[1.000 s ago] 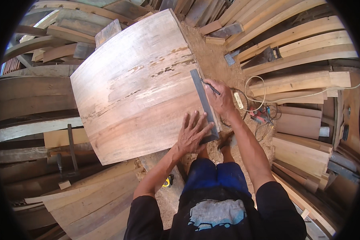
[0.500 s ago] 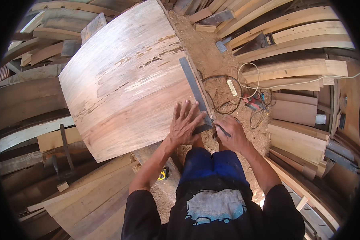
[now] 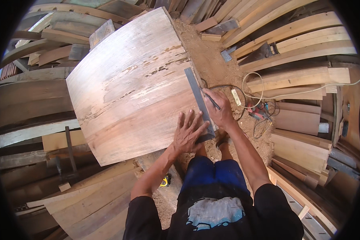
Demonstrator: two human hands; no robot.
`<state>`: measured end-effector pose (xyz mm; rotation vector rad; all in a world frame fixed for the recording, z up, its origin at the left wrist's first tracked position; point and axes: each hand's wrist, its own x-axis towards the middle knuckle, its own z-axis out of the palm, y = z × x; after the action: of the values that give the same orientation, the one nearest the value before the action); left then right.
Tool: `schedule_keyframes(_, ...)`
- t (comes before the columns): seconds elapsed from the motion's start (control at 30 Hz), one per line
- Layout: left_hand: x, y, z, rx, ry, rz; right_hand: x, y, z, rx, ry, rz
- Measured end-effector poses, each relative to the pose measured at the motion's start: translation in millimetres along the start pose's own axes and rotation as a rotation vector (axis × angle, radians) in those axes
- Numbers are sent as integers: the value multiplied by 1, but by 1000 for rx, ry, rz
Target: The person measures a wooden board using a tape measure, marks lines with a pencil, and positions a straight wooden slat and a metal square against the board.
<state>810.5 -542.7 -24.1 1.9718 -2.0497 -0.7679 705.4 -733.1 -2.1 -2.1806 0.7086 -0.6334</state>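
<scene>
A broad wooden panel [image 3: 136, 94] lies in front of me, with dark worn streaks across its grain. Along its right edge rests a dark carpenter's square [image 3: 195, 89], its short leg at the near corner. My left hand [image 3: 187, 130] is spread flat on the panel, its fingers reaching onto the square near that corner. In my right hand [image 3: 219, 108] is a dark pencil [image 3: 212, 100], pinched between the fingers. Its tip meets the square's outer edge, about midway along the long leg. The pencil's exact contact point is too small to make out.
Right of the panel, a power strip [image 3: 236, 97], looped cables and a red power tool [image 3: 258, 111] lie on the sawdust floor. A handsaw [image 3: 261, 52] rests on stacked boards at the far right. A yellow tape measure [image 3: 166, 180] sits below my left forearm.
My right hand has slid the pencil away from me along the square, from the near corner to about mid-length. My left hand stays on the square. The whole view has shifted slightly.
</scene>
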Motion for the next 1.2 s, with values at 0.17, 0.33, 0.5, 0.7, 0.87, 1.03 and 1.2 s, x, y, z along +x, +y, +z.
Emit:
schedule_keyframes(0.17, -2, 0, 2, -50, 11, -16, 36, 14, 23, -14, 25, -39)
schedule_keyframes(0.33, -2, 0, 5, -86, 87, 8, 60, 13, 23, -32, -12, -44)
schedule_keyframes(0.5, -4, 0, 3, -90, 80, 1, 28, -5, -11, -38, -149, 16)
schedule_keyframes(0.7, -3, 3, -2, -68, 66, -14, -71, -36, -62, -4, -421, 152)
schedule_keyframes(0.87, -1, 23, -8, -98, 63, -54, -125, -30, -79, 45, -477, 219)
schedule_keyframes(1.03, -49, 37, 32, -8, 312, -131, -142, -26, -74, -103, -403, 183)
schedule_keyframes(1.2, -108, 121, -4, -234, 506, -476, -146, -27, -85, -69, -483, 253)
